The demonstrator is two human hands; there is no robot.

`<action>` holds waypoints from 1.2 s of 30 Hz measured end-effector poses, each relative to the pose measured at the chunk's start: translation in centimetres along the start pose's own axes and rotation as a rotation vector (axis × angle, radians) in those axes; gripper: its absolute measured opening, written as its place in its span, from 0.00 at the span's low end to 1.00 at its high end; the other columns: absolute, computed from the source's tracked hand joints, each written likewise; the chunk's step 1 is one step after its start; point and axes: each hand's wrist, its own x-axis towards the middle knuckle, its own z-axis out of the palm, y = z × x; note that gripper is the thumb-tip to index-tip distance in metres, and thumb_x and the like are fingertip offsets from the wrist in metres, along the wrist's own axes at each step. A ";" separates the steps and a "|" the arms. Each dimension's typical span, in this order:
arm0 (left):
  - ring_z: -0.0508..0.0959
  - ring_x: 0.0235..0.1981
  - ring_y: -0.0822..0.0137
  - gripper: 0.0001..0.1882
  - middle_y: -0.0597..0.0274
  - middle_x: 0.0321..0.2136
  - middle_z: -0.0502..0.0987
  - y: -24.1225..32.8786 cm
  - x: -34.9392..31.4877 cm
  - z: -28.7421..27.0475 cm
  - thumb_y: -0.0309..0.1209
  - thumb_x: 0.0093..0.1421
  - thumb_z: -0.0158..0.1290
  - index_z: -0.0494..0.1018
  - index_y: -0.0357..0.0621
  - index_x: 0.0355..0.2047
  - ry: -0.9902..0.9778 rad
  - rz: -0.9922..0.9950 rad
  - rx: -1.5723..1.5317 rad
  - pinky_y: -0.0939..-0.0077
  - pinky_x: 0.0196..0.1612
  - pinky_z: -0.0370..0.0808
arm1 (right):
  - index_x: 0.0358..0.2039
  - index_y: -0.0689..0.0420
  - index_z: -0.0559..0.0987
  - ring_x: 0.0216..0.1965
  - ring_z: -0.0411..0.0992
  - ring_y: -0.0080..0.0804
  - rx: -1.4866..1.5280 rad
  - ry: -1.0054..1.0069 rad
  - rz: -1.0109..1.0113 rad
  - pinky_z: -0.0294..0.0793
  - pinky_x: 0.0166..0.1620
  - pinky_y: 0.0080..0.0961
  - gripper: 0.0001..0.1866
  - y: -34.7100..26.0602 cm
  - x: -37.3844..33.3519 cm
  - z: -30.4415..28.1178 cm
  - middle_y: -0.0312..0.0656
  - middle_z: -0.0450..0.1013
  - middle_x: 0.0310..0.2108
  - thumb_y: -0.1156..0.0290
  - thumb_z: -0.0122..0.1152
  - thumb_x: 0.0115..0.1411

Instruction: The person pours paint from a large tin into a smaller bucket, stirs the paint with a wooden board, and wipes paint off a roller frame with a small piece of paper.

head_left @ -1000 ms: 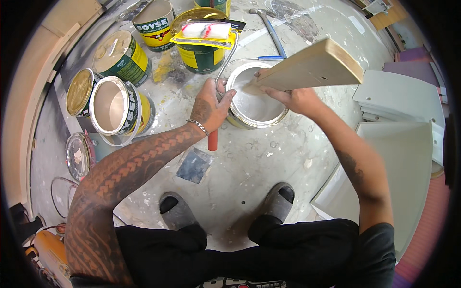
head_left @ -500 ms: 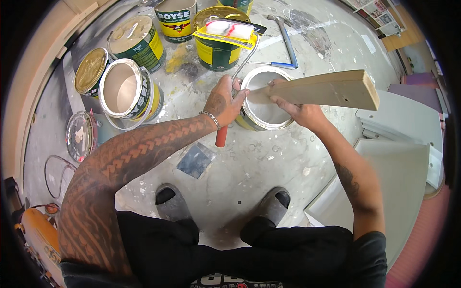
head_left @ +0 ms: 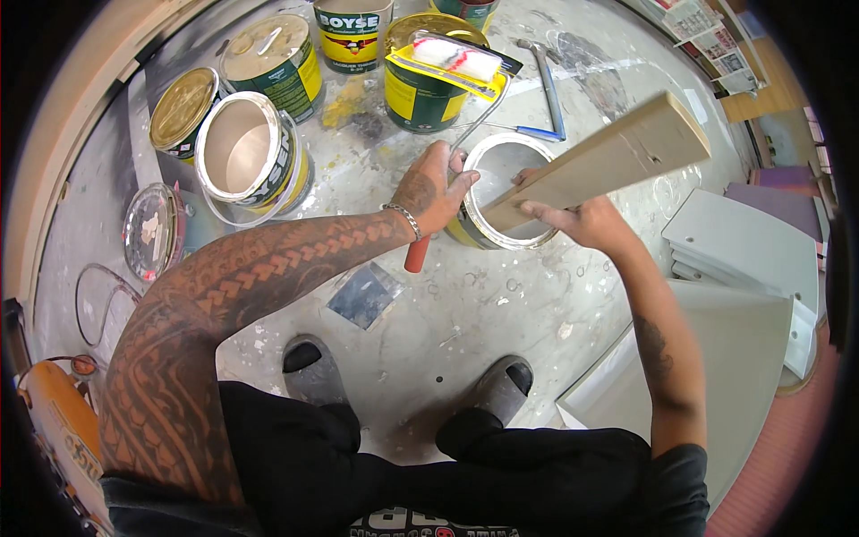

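My left hand (head_left: 433, 190) is closed round a red-handled paint roller (head_left: 414, 255) at the left side of an open can (head_left: 466, 233). Its metal rod rises past my fingers toward a white roller sleeve (head_left: 456, 57) with red stripes, in yellow packaging on a green and yellow can (head_left: 420, 100). My left thumb is by the open can's rim. A long flat wooden board (head_left: 617, 152) leans up to the right, its lower end inside that can. My right hand (head_left: 582, 219) grips the board near the can's right rim, thumb in front and fingers partly hidden behind.
Another open can (head_left: 240, 152) and several closed cans stand to the left and far side. A hammer-like tool (head_left: 548, 89) with a blue handle lies beyond the can. A dark square sheet (head_left: 365, 295) lies nearer my feet. Pale panels (head_left: 738, 246) are stacked at the right.
The board has tilted more steeply, its upper end swinging up and its lower end deeper in the can. My left hand keeps its hold on the red handle. The whole view has shifted slightly.
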 end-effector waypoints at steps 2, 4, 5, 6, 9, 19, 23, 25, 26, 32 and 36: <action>0.78 0.22 0.66 0.16 0.51 0.45 0.77 0.6 0.1 0.2 0.35 0.64 0.58 0.63 0.38 0.37 -0.012 -0.025 -0.031 0.68 0.31 0.76 | 0.51 0.59 0.80 0.47 0.78 0.35 -0.088 0.023 -0.030 0.76 0.51 0.31 0.19 0.4 0.1 -1.0 0.42 0.80 0.48 0.70 0.68 0.60; 0.78 0.22 0.67 0.16 0.51 0.44 0.77 0.7 0.1 0.3 0.35 0.64 0.58 0.63 0.38 0.37 -0.025 -0.050 -0.061 0.68 0.32 0.75 | 0.52 0.59 0.80 0.47 0.78 0.35 -0.176 0.099 -0.119 0.77 0.51 0.31 0.18 1.6 0.1 -0.1 0.42 0.80 0.48 0.71 0.67 0.61; 0.77 0.23 0.66 0.16 0.51 0.44 0.77 0.5 0.2 0.4 0.35 0.64 0.58 0.63 0.38 0.37 -0.022 -0.038 -0.051 0.67 0.32 0.75 | 0.52 0.59 0.80 0.47 0.79 0.35 -0.189 0.159 -0.112 0.77 0.51 0.31 0.18 1.7 0.1 0.7 0.42 0.81 0.47 0.71 0.67 0.61; 0.77 0.24 0.66 0.16 0.51 0.44 0.77 0.4 0.3 0.5 0.35 0.64 0.59 0.63 0.38 0.37 -0.021 -0.025 -0.042 0.67 0.33 0.75 | 0.52 0.59 0.80 0.46 0.79 0.35 -0.202 0.218 -0.105 0.77 0.51 0.31 0.18 1.7 0.1 1.2 0.42 0.81 0.47 0.72 0.67 0.60; 0.77 0.25 0.65 0.16 0.51 0.44 0.77 -0.1 0.2 -0.1 0.35 0.64 0.59 0.63 0.38 0.37 -0.016 -0.039 0.004 0.66 0.35 0.75 | 0.51 0.58 0.80 0.47 0.78 0.37 -0.023 0.123 -0.022 0.76 0.52 0.32 0.18 0.2 0.2 1.0 0.43 0.80 0.47 0.70 0.67 0.60; 0.78 0.28 0.64 0.16 0.50 0.44 0.77 0.5 0.3 0.1 0.35 0.64 0.58 0.63 0.39 0.36 -0.056 -0.108 -0.014 0.65 0.37 0.75 | 0.51 0.56 0.81 0.47 0.78 0.39 -0.055 0.134 -0.047 0.75 0.52 0.33 0.18 1.1 0.1 1.0 0.42 0.80 0.47 0.68 0.68 0.60; 0.78 0.38 0.57 0.16 0.48 0.44 0.77 0.6 0.2 0.0 0.36 0.63 0.58 0.64 0.39 0.38 -0.037 -0.045 -0.041 0.63 0.44 0.74 | 0.51 0.55 0.81 0.47 0.77 0.38 -0.010 0.050 -0.021 0.75 0.53 0.33 0.19 1.2 0.3 -0.8 0.42 0.80 0.47 0.68 0.69 0.59; 0.77 0.47 0.49 0.17 0.47 0.44 0.76 0.8 0.3 0.1 0.37 0.63 0.59 0.65 0.40 0.39 -0.058 -0.073 -0.076 0.59 0.51 0.72 | 0.51 0.55 0.81 0.48 0.77 0.38 -0.053 0.087 -0.068 0.76 0.53 0.34 0.19 1.9 0.3 -0.3 0.42 0.80 0.46 0.68 0.70 0.59; 0.77 0.47 0.49 0.17 0.47 0.44 0.76 0.8 0.3 0.1 0.37 0.63 0.59 0.65 0.40 0.39 -0.055 -0.074 -0.047 0.59 0.51 0.72 | 0.50 0.55 0.81 0.48 0.77 0.38 -0.144 0.141 -0.083 0.76 0.52 0.34 0.19 2.2 0.4 0.6 0.42 0.79 0.47 0.68 0.70 0.58; 0.77 0.40 0.55 0.16 0.49 0.42 0.77 0.6 0.2 -0.1 0.37 0.63 0.59 0.64 0.40 0.38 -0.029 -0.034 0.002 0.61 0.46 0.73 | 0.51 0.59 0.80 0.50 0.78 0.36 -0.026 0.032 -0.005 0.76 0.54 0.34 0.18 0.1 0.5 -0.3 0.41 0.80 0.49 0.72 0.68 0.60; 0.77 0.30 0.63 0.16 0.52 0.41 0.77 0.7 0.4 0.3 0.35 0.64 0.58 0.64 0.39 0.38 -0.060 -0.100 -0.006 0.65 0.39 0.75 | 0.51 0.59 0.80 0.49 0.78 0.35 -0.179 0.138 -0.143 0.76 0.53 0.33 0.19 2.1 0.3 -0.3 0.41 0.80 0.47 0.69 0.70 0.59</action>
